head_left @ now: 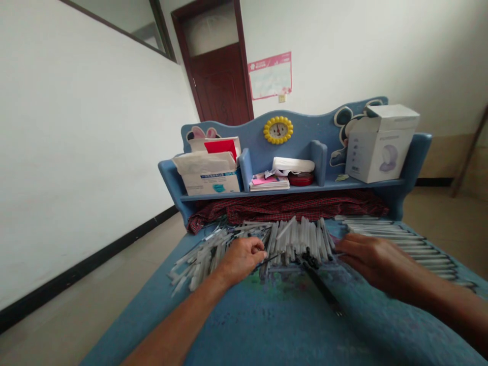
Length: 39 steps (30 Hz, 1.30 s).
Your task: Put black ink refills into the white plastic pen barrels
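Dozens of slim, translucent whitish plastic tubes lie in a loose, criss-crossed heap at the left of the blue painted worktop. Left hand, at the heap's right edge: grip closed, thumb and fingers pinched on what looks like a thin dark rod poking out rightward. Middle: denser batch of whitish tubes, side by side, mostly pointing away from the person; small black pieces clumped at its near edge, long flat black strip slanting from them toward the near right. Right hand: fingers bent just beside the batch's right end; blurred, can't tell whether its grip has anything. Far right: spread-out row of whitish tubes, dark streaks between, just beyond the right hand.

Step in hand, as judged: picking out single pieces at the batch. Next move seems to call for a steady left pinch and one tube separated without disturbing its neighbours.
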Motion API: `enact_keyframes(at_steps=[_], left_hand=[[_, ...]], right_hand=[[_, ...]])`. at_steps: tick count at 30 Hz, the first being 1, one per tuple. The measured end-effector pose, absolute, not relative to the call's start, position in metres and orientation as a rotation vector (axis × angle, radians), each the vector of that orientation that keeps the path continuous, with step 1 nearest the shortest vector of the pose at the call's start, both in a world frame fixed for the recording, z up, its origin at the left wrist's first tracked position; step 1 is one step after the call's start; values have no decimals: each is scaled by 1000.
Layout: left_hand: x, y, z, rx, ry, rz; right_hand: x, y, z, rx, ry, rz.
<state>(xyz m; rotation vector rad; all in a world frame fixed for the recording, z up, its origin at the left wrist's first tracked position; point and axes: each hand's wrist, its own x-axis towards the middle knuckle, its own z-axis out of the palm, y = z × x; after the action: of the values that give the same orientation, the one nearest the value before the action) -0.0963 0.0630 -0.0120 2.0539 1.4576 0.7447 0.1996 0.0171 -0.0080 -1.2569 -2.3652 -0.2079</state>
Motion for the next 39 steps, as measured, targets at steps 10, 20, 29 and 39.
enact_keyframes(at_steps=[10,20,29,39], left_hand=[[-99,62,-15,2373,1574,567],[-99,62,-13,2405,1643,591],[-89,59,-8,1799,1487,905],[-77,54,-9,781,851,873]], right_hand=[[123,63,9,-1391,-2614,-318],[62,104,12,-1217,-2848,-492],[76,89,29,-1039,-2838,-570],[93,27,17,-535,-2553,-414]])
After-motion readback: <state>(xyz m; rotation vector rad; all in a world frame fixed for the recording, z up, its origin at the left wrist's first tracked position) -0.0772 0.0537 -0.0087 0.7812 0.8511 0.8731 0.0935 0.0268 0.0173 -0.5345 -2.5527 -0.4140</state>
